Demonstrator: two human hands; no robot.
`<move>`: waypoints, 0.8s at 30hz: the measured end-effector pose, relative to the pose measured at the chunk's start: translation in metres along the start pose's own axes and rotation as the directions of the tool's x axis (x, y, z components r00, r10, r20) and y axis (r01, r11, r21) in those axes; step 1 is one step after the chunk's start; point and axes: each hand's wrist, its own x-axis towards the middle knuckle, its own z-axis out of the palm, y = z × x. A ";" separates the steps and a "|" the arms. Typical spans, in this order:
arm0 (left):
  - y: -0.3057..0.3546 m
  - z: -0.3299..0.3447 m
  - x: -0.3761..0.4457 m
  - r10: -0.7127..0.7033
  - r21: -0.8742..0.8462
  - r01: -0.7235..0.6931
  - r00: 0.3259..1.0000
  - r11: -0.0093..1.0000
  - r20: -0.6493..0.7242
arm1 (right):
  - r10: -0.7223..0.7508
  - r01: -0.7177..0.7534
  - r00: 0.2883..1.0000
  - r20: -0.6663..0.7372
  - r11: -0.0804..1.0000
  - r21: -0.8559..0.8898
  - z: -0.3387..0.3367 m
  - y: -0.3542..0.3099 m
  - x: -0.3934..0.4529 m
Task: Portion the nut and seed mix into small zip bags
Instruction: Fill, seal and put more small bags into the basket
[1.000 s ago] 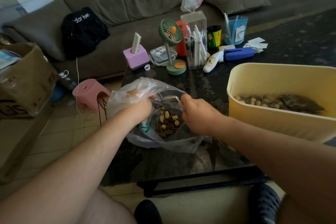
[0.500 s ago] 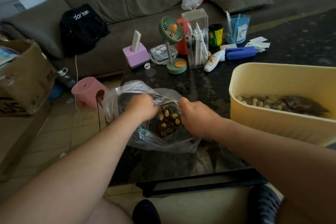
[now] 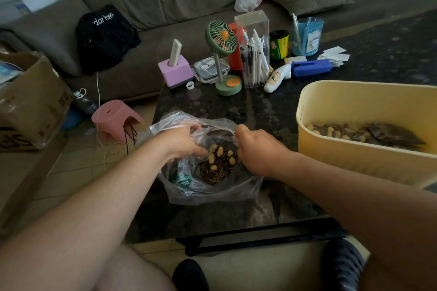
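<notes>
On the dark worktop (image 3: 260, 111), near its front-left edge: clear plastic bag (image 3: 212, 186) holding the nut and seed mix (image 3: 218, 165). Left hand (image 3: 183, 143) grips the bag's left rim, right hand (image 3: 256, 149) pinches the right rim, mouth spread open. Yellow tub (image 3: 354, 106) to the right, apart from the bag, has more mix in it.

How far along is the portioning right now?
Done: some filled small bags appear to lie in the yellow tub. In hand: left hand and right hand grip the clear plastic bag. Left: nut and seed mix remains inside it.
</notes>
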 end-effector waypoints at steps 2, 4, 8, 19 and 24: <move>-0.001 0.003 0.002 0.027 -0.031 -0.029 0.997 0.999 -0.067 | -0.003 0.003 1.000 0.002 1.000 -0.017 0.001 0.000 0.000; -0.003 0.008 0.001 0.062 0.018 -0.060 0.986 0.998 -0.155 | -0.014 0.014 1.000 0.007 0.999 -0.034 0.002 -0.002 0.000; -0.003 0.015 -0.004 0.182 0.162 -0.147 0.958 0.976 -0.223 | 0.012 -0.011 1.000 0.007 0.995 -0.104 0.005 -0.005 -0.001; -0.013 0.018 -0.010 0.125 0.285 -0.154 0.985 0.946 0.119 | 0.080 -0.077 0.997 0.005 0.982 -0.174 -0.002 -0.002 0.003; -0.014 0.021 -0.005 0.125 0.327 -0.191 0.970 0.926 0.210 | 0.074 -0.070 0.997 0.009 0.975 -0.212 0.000 -0.002 0.005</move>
